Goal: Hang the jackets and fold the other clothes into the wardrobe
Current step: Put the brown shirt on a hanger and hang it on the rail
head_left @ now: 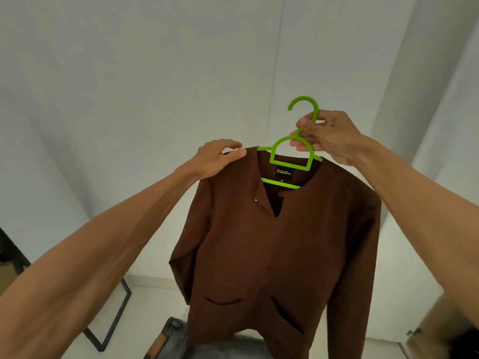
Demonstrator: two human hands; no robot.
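Hanging on a green plastic hanger (pixel 281 183), the brown collarless jacket (pixel 272 255) is held up before a white wall (pixel 129 86). The right hand (pixel 326 137) pinches the hanger's neck below the hook. The left hand (pixel 220 158) grips the shoulder cloth left of the hanger, seemingly seating it. Next the hook needs a wardrobe rail, which is not in view. Jeans (pixel 172 335) lie well below the hanger.

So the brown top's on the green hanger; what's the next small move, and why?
Probably settle the shoulder pinched by the left hand over the arm of the green hanger: the brown top is lifted there, while the right hand grips the hanger neck.
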